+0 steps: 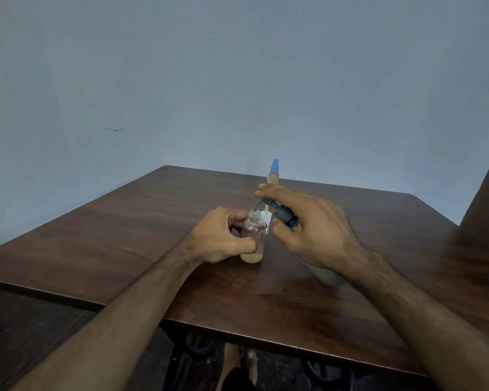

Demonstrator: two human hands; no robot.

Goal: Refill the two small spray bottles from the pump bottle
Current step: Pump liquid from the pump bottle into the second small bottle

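My left hand grips a small clear spray bottle that stands uncapped on the table, with a little yellowish liquid at its bottom. My right hand holds the pump bottle tilted toward it, fingers curled round its body and a finger on the dark pump head. The pump's spout reaches over the open neck. A white spray cap lies just behind the open bottle. A second small spray bottle, blue-capped and full of yellowish liquid, stands upright farther back.
The dark wooden table fills the middle of the view, its near edge close to me. A plain grey-blue wall rises behind it. A dark blurred shape sits at the right edge. Feet and a dark frame show under the table.
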